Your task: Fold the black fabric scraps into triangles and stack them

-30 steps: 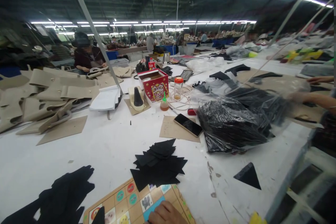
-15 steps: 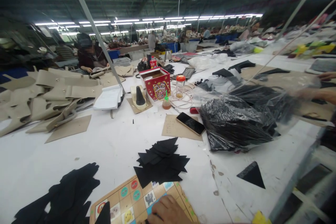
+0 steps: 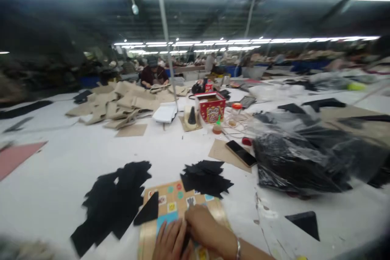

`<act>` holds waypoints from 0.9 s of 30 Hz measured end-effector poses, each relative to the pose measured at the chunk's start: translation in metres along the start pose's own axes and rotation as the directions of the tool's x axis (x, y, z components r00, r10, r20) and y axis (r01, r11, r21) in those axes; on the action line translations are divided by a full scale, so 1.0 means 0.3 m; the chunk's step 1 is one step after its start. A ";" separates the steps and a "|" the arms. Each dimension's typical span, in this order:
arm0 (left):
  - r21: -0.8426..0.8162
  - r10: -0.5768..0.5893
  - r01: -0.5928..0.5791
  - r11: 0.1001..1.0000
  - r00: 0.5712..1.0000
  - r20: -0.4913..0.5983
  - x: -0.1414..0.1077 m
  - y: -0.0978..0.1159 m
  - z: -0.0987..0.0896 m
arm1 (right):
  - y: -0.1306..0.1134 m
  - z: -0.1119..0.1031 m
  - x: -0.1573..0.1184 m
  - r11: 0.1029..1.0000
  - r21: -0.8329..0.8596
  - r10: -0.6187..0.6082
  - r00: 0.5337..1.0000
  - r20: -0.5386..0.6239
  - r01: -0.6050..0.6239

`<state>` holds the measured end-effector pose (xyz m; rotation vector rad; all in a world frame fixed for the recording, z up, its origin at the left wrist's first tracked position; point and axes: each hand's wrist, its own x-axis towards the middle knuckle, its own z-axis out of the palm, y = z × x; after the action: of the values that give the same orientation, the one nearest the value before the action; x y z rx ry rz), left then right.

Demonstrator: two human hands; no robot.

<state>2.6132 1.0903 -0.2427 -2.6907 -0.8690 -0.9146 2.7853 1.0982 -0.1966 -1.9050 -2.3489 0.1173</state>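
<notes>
My left hand (image 3: 170, 239) lies with fingers stretched flat over a wooden board (image 3: 149, 227) printed with small coloured pictures. Beside it, my right hand (image 3: 201, 223) has curled fingers pressed down on the board, what they hold being hidden. Something dark, perhaps a black fabric piece, shows between the two hands. A single black triangular piece (image 3: 148, 210) rests on the board's left edge. One pile of black pieces (image 3: 117, 201) spreads to the left, and a smaller pile of black pieces (image 3: 207, 176) overlaps the board's far edge.
Right of the board sit a plastic bag of black material (image 3: 292, 162), another black triangle (image 3: 304, 224) and a phone (image 3: 241, 153) on cardboard. Farther back are a red box (image 3: 211, 107), a small glue bottle (image 3: 217, 127) and beige pieces (image 3: 122, 101). A person sits beyond them.
The view has swung left and the scene shifted right. My left hand now shows on the board beside the right hand, whose wrist and forearm have come into view.
</notes>
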 end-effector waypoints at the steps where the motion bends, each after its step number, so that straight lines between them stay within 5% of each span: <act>1: 0.013 -0.043 0.043 0.999 0.999 0.006 -0.029 0.002 -0.024 | 0.011 -0.040 -0.012 1.000 0.008 -0.003 1.000 0.009 0.003; 4: 0.027 -0.198 0.197 0.980 0.980 0.026 -0.099 -0.033 -0.106 | 0.100 -0.105 0.006 0.998 -0.021 0.060 0.998 -0.022 -0.060; 7: 0.129 -0.334 0.325 0.937 0.941 0.053 -0.135 -0.129 -0.160 | 0.157 -0.090 0.053 0.987 -0.108 0.086 0.966 -0.244 -0.115; 13: 0.217 -0.413 0.369 0.904 0.885 0.214 -0.094 -0.286 -0.111 | -0.051 0.007 0.065 0.957 0.024 -0.277 0.935 -0.220 0.289; 17: 0.111 -0.277 0.255 0.961 0.913 0.300 -0.070 -0.244 -0.064 | -0.166 0.036 0.089 0.934 0.077 -0.327 0.921 -0.213 0.350; 22: -0.019 -0.119 0.129 0.991 0.955 0.270 -0.134 -0.146 -0.064 | -0.187 0.046 0.102 0.944 0.132 -0.296 0.952 -0.071 0.303; 27: 0.024 -0.262 0.263 0.964 0.942 0.211 -0.184 -0.127 -0.097 | -0.219 0.059 0.129 0.972 0.075 -0.224 0.974 0.041 0.221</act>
<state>2.5411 1.0857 -0.2538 -2.7574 -1.2982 -0.6798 2.7114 1.1226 -0.2040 -1.6128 -2.5353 0.2253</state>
